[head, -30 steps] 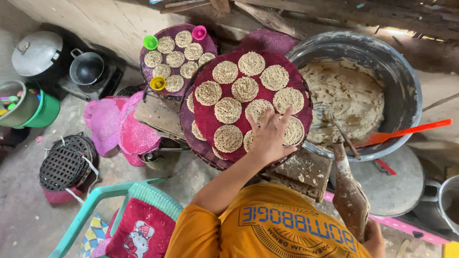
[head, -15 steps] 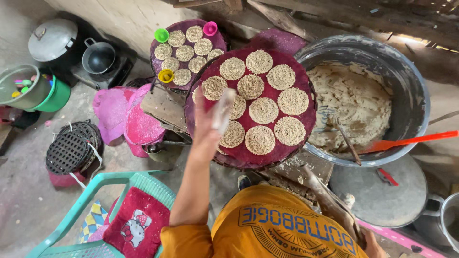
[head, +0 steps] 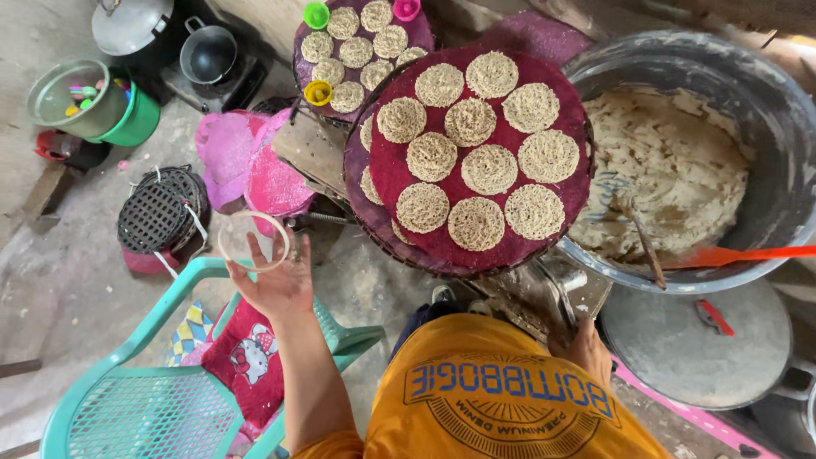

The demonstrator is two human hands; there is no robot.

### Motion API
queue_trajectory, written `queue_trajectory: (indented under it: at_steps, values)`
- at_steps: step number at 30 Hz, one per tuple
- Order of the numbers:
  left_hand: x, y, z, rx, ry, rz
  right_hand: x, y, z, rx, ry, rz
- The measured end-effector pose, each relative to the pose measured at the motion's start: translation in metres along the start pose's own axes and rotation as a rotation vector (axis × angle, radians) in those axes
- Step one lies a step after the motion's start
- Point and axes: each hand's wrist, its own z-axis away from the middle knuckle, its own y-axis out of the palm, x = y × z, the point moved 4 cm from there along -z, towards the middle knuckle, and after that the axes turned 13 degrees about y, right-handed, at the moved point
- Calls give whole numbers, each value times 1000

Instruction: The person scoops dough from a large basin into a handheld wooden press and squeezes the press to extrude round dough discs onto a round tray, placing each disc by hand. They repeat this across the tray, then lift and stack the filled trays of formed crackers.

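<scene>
My left hand (head: 279,287) is raised over the green plastic chair (head: 144,408), palm up, with a clear round ring (head: 253,240) held at its fingertips. A round dark red tray (head: 387,174) in front of me carries several flat noodle discs (head: 489,168). It rests on a stack of similar trays. My right hand (head: 586,347) sits low beside my orange shirt, gripping the metal press (head: 548,293) under the tray's near edge.
A big grey basin (head: 765,93) of pale dough with an orange spatula (head: 739,255) stands to the right, a metal lid (head: 688,340) below it. Behind is a second tray of discs (head: 357,42). Pink trays (head: 246,161), a black basket (head: 157,212) and a green bucket (head: 127,119) lie left.
My left hand has come off the noodle tray and swung down and left to above the chair, holding the clear ring. The right hand stays low by the press.
</scene>
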Motion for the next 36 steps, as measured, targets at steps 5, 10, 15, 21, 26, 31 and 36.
queue_trajectory:
  at_steps: [5, 10, 15, 21, 26, 31, 36]
  values:
    - [13, -15, 10, -130, -37, -171, 26, 14, -15, -115, -114, -19]
    - [53, -40, -7, -278, -181, -335, 45, 34, -17, -66, 11, -62]
    - [96, -55, -42, -398, -308, -919, 72, 48, -16, -105, 84, -137]
    - [119, -34, -108, 217, -29, -1633, 102, 72, -14, -134, 254, -123]
    - [124, -30, -156, 851, 94, -1938, 124, 74, -10, -164, 278, 57]
    - [138, -42, -196, 1137, 59, -1948, 155, 78, 6, -437, 233, 147]
    - [154, -51, -221, 1239, -141, -1808, 182, 80, 31, -697, 174, -4]
